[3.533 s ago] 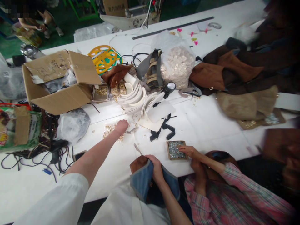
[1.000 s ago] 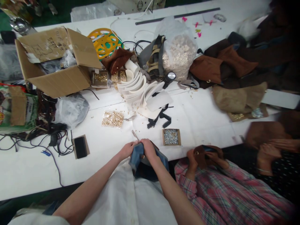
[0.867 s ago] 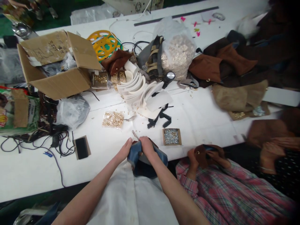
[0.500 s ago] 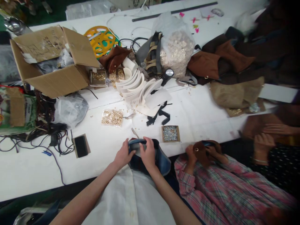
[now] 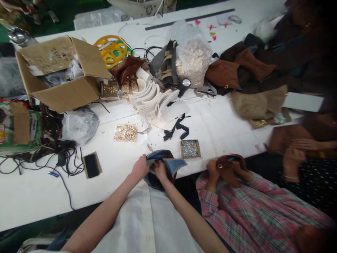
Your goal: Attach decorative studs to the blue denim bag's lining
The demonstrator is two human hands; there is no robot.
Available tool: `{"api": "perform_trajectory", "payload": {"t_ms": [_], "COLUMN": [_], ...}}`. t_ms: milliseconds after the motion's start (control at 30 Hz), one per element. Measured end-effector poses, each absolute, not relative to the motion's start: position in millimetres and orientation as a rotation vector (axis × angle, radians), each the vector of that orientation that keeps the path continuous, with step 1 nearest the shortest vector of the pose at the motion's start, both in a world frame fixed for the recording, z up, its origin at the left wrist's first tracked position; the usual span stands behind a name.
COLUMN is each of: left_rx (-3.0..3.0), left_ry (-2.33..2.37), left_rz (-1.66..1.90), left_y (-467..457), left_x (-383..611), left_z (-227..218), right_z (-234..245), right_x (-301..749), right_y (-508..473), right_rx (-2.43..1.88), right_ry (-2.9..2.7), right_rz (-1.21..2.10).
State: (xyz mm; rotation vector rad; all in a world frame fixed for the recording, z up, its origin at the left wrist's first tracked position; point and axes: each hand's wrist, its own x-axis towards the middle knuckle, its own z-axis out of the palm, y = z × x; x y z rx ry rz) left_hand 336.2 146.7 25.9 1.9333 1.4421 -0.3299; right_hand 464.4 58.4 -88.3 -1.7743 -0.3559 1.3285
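Observation:
A blue fabric pouch with a brown lining (image 5: 168, 164) rests at the near edge of the white table (image 5: 231, 130). My left hand (image 5: 140, 168) grips its left rim. Pressed against the pouch's opening, my right hand (image 5: 159, 169) holds the cloth from the inside. A clear bag of small gold studs (image 5: 126, 133) lies just beyond my left hand. A small cardboard tray of silver studs (image 5: 190, 148) sits to the right of the pouch.
Beside me on the right, a person in a plaid shirt (image 5: 252, 211) holds a brown pouch (image 5: 228, 168). An open cardboard box (image 5: 61, 75), curled white strips (image 5: 152, 100), a bag of pale pieces (image 5: 193, 59), brown fabric (image 5: 237, 72), cables (image 5: 39, 161) and a black pad (image 5: 91, 165) crowd the table.
My left hand came back from the gold studs to the pouch. Both hands have since turned the pouch and spread its mouth wider; the view shifted slightly.

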Motion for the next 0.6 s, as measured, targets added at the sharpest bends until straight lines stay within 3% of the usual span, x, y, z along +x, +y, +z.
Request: {"api": "perform_trajectory", "payload": {"t_ms": [300,600], "left_rx": [2.092,2.027], "left_ry": [1.338,1.356], "left_rz": [-0.306,-0.310], "left_y": [144.2,144.2], "left_x": [319.6,314.8], "left_z": [32.1,26.2], "right_z": [-84.1,-83.5], "right_x": [475.2,471.6], "right_y": [48.4,44.2], "right_rx": [-1.757,-1.911], "right_ry": [-0.890,-1.229], "right_rz": [1.393,1.237]}}
